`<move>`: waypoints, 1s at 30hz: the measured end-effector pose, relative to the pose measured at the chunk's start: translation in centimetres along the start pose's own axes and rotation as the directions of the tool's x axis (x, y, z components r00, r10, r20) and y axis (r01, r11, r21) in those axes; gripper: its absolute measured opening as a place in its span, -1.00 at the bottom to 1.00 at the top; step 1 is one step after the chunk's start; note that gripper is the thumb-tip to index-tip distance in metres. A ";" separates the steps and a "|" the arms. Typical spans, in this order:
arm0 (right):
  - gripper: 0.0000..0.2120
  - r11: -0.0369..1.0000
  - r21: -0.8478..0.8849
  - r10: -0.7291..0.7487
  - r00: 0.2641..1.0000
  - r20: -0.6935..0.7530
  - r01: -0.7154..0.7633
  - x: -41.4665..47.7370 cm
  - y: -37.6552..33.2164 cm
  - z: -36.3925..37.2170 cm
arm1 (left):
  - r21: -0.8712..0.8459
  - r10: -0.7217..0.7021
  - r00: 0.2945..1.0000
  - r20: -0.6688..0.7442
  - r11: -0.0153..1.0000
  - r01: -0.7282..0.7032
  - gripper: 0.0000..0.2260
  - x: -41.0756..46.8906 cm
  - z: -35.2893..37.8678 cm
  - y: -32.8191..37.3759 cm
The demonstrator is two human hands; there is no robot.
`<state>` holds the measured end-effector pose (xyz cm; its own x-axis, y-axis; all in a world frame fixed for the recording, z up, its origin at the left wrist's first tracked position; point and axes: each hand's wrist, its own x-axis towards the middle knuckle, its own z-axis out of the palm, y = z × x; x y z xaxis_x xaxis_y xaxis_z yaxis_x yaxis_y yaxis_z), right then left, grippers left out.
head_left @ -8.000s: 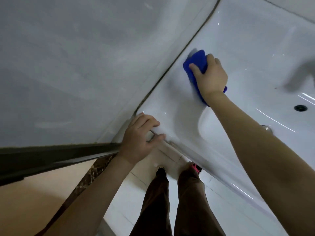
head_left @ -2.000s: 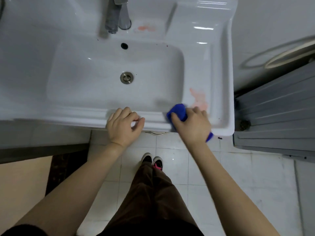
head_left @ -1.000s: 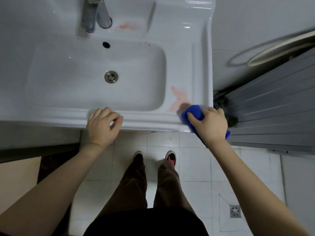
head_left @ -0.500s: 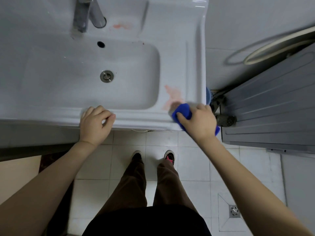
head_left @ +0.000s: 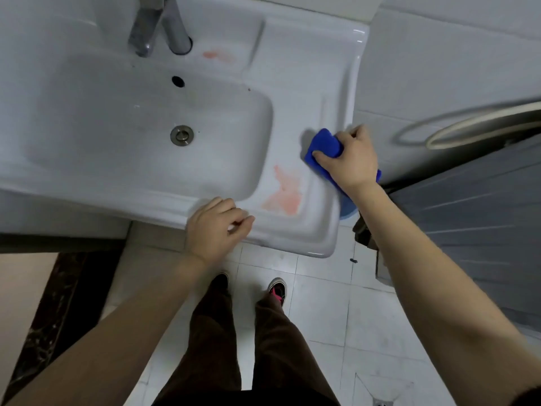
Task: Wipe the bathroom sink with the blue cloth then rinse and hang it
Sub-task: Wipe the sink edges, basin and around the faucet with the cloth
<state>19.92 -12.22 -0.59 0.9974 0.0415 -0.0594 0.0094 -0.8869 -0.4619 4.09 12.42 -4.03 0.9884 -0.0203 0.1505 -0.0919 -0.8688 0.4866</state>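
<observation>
A: Where's the cloth [head_left: 323, 146]?
B: On the sink [head_left: 336, 83], on the flat ledge right of the basin, close to the right rim. Bunched under the right hand [head_left: 349, 159]. One blue end sticks out toward the basin, and another bit shows past the wrist.
A: Grip?
B: Right fingers [head_left: 355, 133] curled over the top, thumb on its near edge. Holding it, pressed onto the ledge.
A: Stain?
B: Pink stain [head_left: 282, 194] on the same ledge, nearer the front corner. Cloth sits just beyond it, not touching.
A: Left hand [head_left: 215, 230]?
B: On the sink's front rim, just left of the stain. Left fingers [head_left: 240, 213] curled in, thumb tip by the forefinger. Can't tell if they clamp the edge or only rest there.
A: Rest of the sink?
B: Faucet [head_left: 159, 24] at the back, overflow hole [head_left: 178, 81] below it, drain [head_left: 182, 135] mid-basin. Fainter pink mark [head_left: 218, 55] on the back ledge, right of the faucet.
A: Below?
B: Tiled floor [head_left: 322, 303], brown trousers [head_left: 275, 347], shoes [head_left: 277, 288] with toes toward the sink. Grey panel [head_left: 483, 215] to the right, pale hose [head_left: 483, 124] looped above it.
</observation>
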 end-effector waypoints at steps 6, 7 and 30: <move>-0.67 0.991 0.126 -0.054 0.995 0.084 0.043 -9.5 1.2 0.6 | 0.039 -0.021 0.998 -0.062 0.999 0.023 -0.75 0.2 0.3 0.5; -0.68 0.988 0.148 -0.061 0.992 0.109 0.045 -11.3 1.6 0.8 | 0.045 -0.006 0.998 -0.070 0.999 0.010 -0.75 0.3 0.4 0.5; -0.72 0.965 0.258 0.031 0.998 0.054 -0.044 -1.6 2.4 1.3 | 0.106 0.104 0.989 -0.103 0.990 -0.093 -0.77 0.6 1.2 -0.7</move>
<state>18.21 -13.82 -2.75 0.9919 0.0391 -0.1212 -0.0529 -0.7394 -0.6712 4.92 12.39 -5.27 0.9557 -0.0592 0.2883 -0.1700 -0.9107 0.3766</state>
